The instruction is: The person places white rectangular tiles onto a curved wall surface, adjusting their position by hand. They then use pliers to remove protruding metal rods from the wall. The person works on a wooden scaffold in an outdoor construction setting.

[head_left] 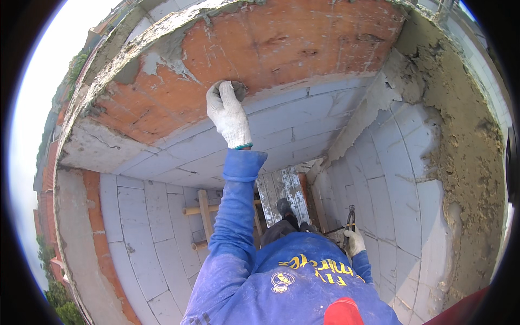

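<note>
My left hand (pixel 229 108), in a white knit glove with a green cuff, is raised against the lower edge of an orange-brown wooden board (pixel 281 49). Its fingers are curled closed at the board's face; whatever lies between them is hidden. Low on the right, my right hand (pixel 355 241), also gloved, grips a pair of pincers (pixel 351 216) by the handles. The head of the pincers points up, beside the block wall.
Pale block walls (pixel 379 179) stand around me, with rough wet-looking mortar (pixel 466 146) on the right. Below, my shoe (pixel 284 207) is on a plank platform (pixel 295 189). A wooden ladder-like frame (pixel 205 216) stands to the left. Far left drops away to rooftops and trees (pixel 67 314).
</note>
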Demonstrator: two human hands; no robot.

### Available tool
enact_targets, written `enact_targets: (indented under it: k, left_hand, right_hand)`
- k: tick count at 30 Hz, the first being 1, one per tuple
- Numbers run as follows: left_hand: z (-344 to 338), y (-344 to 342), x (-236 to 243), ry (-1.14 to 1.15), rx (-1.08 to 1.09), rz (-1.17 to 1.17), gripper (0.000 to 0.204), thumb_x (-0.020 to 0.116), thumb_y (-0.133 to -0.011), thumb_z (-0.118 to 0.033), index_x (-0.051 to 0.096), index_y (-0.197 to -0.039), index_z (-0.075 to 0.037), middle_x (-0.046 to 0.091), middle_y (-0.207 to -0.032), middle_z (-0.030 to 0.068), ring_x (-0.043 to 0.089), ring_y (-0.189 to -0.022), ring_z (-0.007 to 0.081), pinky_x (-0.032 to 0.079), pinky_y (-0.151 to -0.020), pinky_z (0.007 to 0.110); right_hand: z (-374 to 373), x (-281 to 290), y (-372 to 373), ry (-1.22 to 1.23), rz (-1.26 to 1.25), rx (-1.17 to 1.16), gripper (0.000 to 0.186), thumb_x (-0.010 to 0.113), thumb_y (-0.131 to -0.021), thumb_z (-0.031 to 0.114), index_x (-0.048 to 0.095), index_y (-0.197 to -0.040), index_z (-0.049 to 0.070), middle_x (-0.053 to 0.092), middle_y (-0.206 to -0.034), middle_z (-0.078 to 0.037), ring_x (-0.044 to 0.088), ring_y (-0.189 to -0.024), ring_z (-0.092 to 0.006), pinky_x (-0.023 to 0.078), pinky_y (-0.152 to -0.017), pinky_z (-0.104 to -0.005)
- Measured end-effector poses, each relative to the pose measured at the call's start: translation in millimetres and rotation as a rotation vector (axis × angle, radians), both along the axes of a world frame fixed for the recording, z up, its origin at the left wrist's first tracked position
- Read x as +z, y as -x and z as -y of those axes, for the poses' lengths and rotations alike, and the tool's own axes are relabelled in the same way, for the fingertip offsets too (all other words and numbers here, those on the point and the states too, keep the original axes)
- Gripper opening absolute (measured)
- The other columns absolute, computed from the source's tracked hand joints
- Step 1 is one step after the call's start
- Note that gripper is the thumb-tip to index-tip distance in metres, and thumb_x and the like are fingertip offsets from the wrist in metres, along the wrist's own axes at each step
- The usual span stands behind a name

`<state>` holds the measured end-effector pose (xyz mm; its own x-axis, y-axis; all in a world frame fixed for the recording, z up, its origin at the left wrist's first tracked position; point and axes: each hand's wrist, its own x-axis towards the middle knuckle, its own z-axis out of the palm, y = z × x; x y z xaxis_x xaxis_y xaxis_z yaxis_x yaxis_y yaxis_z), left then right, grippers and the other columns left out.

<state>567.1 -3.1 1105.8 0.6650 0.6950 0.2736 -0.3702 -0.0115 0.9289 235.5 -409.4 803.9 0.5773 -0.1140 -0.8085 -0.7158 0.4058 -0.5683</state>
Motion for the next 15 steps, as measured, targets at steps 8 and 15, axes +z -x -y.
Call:
enact_targets:
  k: [8, 15]
  left_hand:
    - [20.6, 19.6, -20.4, -0.263, 0.139, -0.09, 0.042, 0.077, -0.098, -0.019, 0.069, -0.129, 0.008, 0.074, -0.117, 0.0155, 0.072, -0.103, 0.0215, 0.059, -0.093, 0.038]
    - [25.7, 3.2, 1.1, -0.53, 0.292, -0.276, 0.038, 0.086, -0.088, -0.026, 0.077, -0.111, 0.002, 0.08, -0.101, 0.0115, 0.076, -0.093, 0.0225, 0.059, -0.09, 0.036]
  right_hand:
    - [0.6, 10.8, -8.0, 0.026, -0.041, 0.02, 0.038, 0.061, -0.093, 0.007, 0.059, -0.131, 0.014, 0.065, -0.087, -0.003, 0.065, -0.065, -0.02, 0.053, -0.051, -0.0398]
    - [6.2, 1.5, -0.8, 0.04, -0.03, 0.021, 0.039, 0.062, -0.091, 0.008, 0.061, -0.129, 0.014, 0.063, -0.087, -0.002, 0.063, -0.063, -0.0182, 0.054, -0.049, -0.0376]
